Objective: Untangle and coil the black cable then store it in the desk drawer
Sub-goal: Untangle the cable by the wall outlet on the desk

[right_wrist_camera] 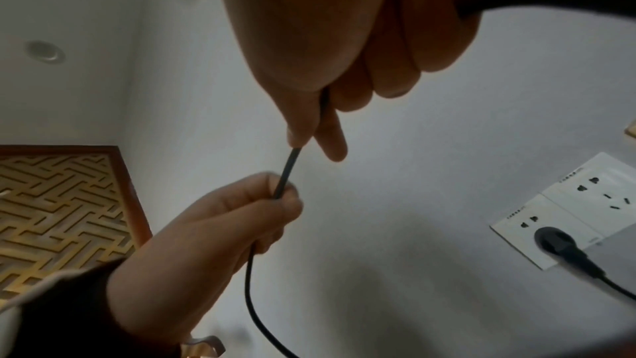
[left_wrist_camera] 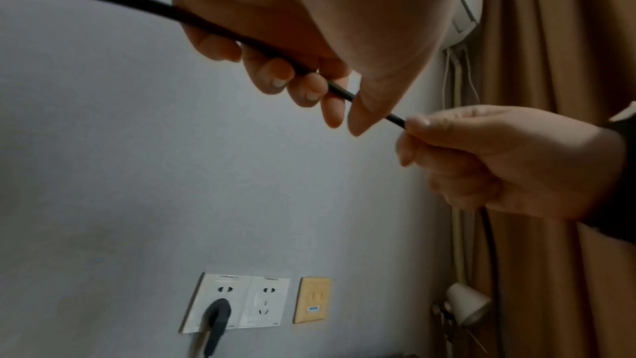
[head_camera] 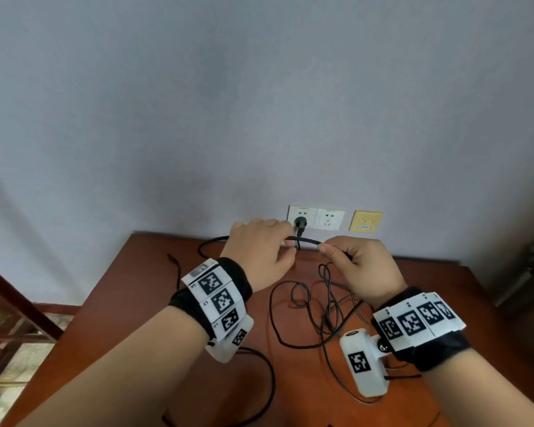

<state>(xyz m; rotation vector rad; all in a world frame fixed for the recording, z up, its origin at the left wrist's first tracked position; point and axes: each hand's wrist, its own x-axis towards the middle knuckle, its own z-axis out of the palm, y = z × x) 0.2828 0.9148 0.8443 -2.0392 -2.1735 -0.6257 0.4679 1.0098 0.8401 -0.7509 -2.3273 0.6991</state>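
Gripping black cable (head_camera: 305,241), both hands.

You see a black cable (head_camera: 305,241) over a red-brown desk (head_camera: 142,291) against a grey wall (head_camera: 259,103). Sockets (head_camera: 316,217) are white, one plate (head_camera: 365,221) yellow. Your wristbands (head_camera: 219,298) show black-and-white square codes.

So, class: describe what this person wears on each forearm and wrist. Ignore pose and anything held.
Both forearms are bare. Each wrist has a black wrap under a white band of square black-and-white coded markers. A white camera housing with one such marker hangs beneath each wrist.
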